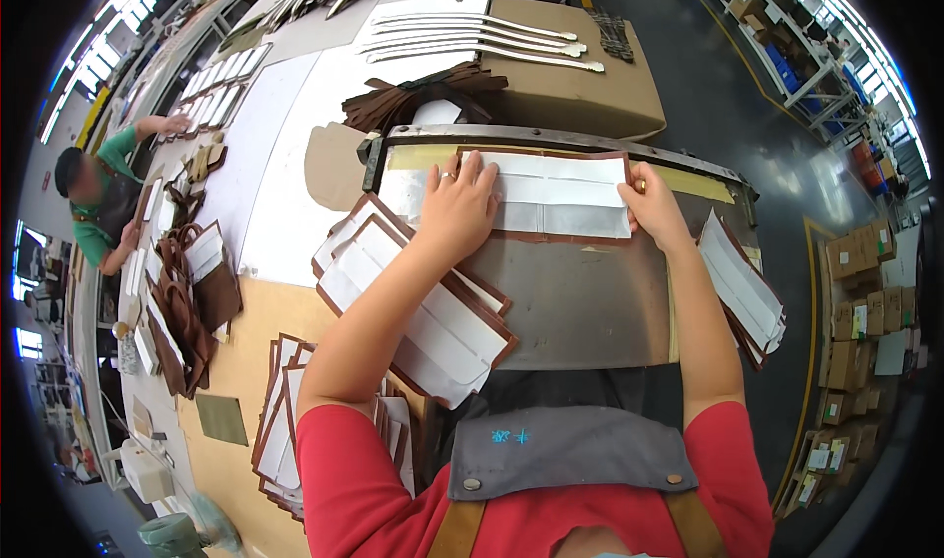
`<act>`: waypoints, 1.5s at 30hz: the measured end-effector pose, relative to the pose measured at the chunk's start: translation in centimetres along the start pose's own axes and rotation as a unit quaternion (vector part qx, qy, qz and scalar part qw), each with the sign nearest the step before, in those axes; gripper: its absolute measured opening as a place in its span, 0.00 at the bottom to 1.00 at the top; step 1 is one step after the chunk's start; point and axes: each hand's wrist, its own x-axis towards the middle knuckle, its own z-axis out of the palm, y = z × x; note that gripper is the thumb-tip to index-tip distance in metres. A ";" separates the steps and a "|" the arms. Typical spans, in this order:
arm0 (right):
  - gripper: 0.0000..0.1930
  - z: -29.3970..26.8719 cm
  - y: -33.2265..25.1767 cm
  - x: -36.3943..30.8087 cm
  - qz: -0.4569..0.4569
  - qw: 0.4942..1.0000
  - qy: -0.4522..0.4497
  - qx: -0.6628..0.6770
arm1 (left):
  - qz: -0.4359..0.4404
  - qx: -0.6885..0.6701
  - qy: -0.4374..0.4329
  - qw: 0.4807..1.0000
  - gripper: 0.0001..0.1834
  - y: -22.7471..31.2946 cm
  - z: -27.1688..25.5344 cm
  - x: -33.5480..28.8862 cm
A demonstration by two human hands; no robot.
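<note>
Left hand [460, 204] lies flat, fingers spread, palm down on the left part of a rectangular panel [560, 196]: white smooth facing w/ a thin brown leather-like border, set lengthwise at the far edge of a dull grey metal plate [580, 302]. Right hand [651, 209] is at the panel's right end, fingers curled over its edge, pinching it w/ thumb below as far as can be seen. A yellowish tape strip [693, 181] runs along the plate's far edge under the panel, backed by a bright metal bar [551, 140]. At the plate's near-left corner sits a fanned stack of same-type panels [413, 302], white faces up, brown rims showing, overlapping diagonally; the person's left forearm crosses over it. Another smaller stack [742, 288] hangs off the plate's right edge. Worktop [285, 145] to the left is white sheet, then tan board nearer; more panels [285, 420] piled at its near edge by the red sleeve. Far side: a cardboard box [580, 76] w/ long curved pale strips [482, 42] on top, and a heap of dark brown straps [423, 96]. At the left edge a second person in green [103, 199] works among brown bag parts [192, 302].
</note>
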 end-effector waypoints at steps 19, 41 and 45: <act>0.18 1.9 0.6 -0.1 -0.314 0.835 0.062 -0.447 | -0.010 0.036 -0.030 0.999 0.25 0.2 0.2 0.6; 0.17 2.9 -1.5 -1.6 -0.274 0.847 0.045 -0.453 | 0.010 0.025 0.023 0.999 0.22 0.6 -0.3 0.3; 0.17 2.3 -0.6 -1.1 -0.300 0.853 0.045 -0.424 | 0.002 0.014 0.035 0.999 0.20 0.7 -0.2 0.3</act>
